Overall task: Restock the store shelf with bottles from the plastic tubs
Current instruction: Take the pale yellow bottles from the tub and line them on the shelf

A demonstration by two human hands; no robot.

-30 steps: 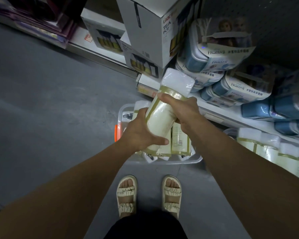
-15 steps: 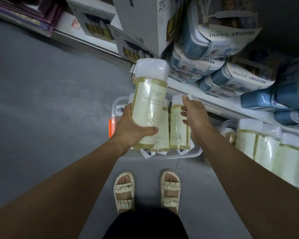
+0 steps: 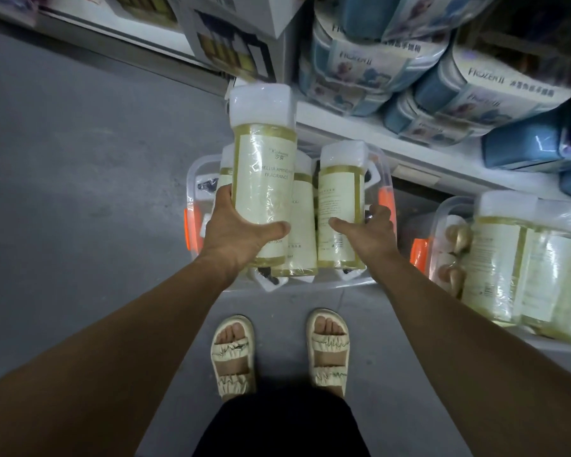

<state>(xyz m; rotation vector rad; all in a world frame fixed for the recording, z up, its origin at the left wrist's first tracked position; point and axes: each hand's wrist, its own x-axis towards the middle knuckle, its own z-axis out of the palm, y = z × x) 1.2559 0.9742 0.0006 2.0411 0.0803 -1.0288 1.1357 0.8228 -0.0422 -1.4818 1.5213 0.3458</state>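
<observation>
Head view: left hand [image 3: 238,232] holds one shampoo bottle [image 3: 264,173] upright above the clear tub [image 3: 192,192]; right hand [image 3: 366,232] is closing on a second bottle [image 3: 342,206] at the tub's right edge — wrap it fully before lifting. About four bottles here — a second tub [image 3: 442,219] holds more.

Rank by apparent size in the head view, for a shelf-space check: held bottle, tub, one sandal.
1. Tub, widest.
2. Held bottle, in the left hand, nearer the camera, so inflated.
3. Sandal.
</observation>
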